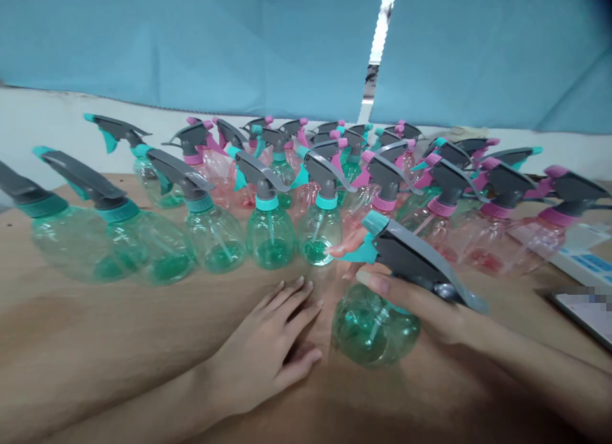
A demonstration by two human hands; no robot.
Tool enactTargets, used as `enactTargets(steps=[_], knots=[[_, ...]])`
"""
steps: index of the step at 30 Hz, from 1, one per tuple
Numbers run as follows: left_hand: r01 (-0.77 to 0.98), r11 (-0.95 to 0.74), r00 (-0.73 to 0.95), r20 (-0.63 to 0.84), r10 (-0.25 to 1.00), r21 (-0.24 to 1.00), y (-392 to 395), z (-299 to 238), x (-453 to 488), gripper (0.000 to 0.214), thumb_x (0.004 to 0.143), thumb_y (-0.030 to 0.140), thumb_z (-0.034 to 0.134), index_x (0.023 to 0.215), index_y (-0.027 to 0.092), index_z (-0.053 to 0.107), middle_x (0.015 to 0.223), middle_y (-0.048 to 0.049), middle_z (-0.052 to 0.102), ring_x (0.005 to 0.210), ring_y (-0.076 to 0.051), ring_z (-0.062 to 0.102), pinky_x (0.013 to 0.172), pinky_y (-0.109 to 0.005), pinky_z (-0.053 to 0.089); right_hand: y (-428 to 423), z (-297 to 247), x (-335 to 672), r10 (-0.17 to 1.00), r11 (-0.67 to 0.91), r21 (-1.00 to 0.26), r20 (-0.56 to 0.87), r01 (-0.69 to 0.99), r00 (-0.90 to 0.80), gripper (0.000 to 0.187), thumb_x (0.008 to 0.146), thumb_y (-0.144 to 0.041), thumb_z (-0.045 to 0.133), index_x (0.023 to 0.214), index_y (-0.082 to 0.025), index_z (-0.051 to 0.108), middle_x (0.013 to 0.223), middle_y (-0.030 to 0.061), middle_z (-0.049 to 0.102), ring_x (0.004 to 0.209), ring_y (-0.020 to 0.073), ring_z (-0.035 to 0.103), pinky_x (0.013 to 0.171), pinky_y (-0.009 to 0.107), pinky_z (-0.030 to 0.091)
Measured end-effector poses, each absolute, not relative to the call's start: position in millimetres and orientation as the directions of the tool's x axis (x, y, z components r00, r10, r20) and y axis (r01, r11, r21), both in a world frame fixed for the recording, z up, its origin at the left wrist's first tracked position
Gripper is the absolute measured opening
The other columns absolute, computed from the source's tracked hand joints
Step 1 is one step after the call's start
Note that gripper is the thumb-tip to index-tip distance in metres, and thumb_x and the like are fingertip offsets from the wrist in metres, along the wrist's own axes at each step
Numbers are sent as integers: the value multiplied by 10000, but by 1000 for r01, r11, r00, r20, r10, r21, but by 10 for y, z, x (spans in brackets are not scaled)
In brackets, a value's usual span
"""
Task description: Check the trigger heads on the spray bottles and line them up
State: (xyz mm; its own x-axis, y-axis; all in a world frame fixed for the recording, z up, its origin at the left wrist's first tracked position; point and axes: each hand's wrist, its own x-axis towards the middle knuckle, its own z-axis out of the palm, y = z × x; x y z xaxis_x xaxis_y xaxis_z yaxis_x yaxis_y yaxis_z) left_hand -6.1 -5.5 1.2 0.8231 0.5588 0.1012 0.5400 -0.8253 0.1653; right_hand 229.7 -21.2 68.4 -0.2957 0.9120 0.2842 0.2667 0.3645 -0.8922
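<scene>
My right hand (pixel 421 300) grips a green spray bottle (pixel 370 335) around the neck of its grey sprayer head, thumb on the near side and fingertips by the teal trigger. The bottle is round and see-through, with a dip tube inside; it tilts a little. Whether its base touches the table cannot be made out. Flat on the wood, left of this bottle, lies my left hand (pixel 275 342), fingers spread and holding nothing. Just beyond it stands a front row of similar bottles, among them a green bottle (pixel 271 236) with a teal collar.
Several pink bottles (pixel 485 249) and green ones crowd the wooden table (pixel 143 342) from left to right. At the right edge lie a phone (pixel 586 313) and a white-and-blue object (pixel 586 259). A blue curtain (pixel 191 48) hangs behind, above a white wall.
</scene>
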Motion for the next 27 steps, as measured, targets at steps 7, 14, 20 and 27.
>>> enactTargets(steps=[7,14,20,27], knots=[[544,-819,814,121,568,182,-51,13,-62,534,955,431,503,1416,171,433,1508,-105,357,1386,-295,309,1104,-477,296,-210,691,2293,918,380,-873,315,307,-239,196,865,-410,606,770,-259,688,686,-12,660,596,144,626,580,266,542],[553,-809,803,132,581,197,-49,30,-38,507,937,400,531,1395,193,459,1471,-93,424,1362,-293,354,1095,-472,313,-173,722,2278,896,406,-867,315,291,-312,125,889,-373,546,917,-253,564,709,-24,553,535,126,492,506,269,443],[571,-801,791,141,596,182,-68,26,25,488,938,371,526,1372,158,460,1434,-111,465,1339,-285,380,1083,-453,329,-155,736,2268,894,406,-869,315,281,-318,165,903,-373,524,809,-247,473,647,-50,412,561,118,445,577,271,419],[544,-793,766,222,603,275,-102,91,53,401,962,342,486,1324,186,417,1341,-108,533,1236,-267,483,1044,-446,356,-205,770,2307,874,446,-855,353,263,-333,223,918,-338,511,731,-237,444,634,-55,387,563,112,362,542,262,345]])
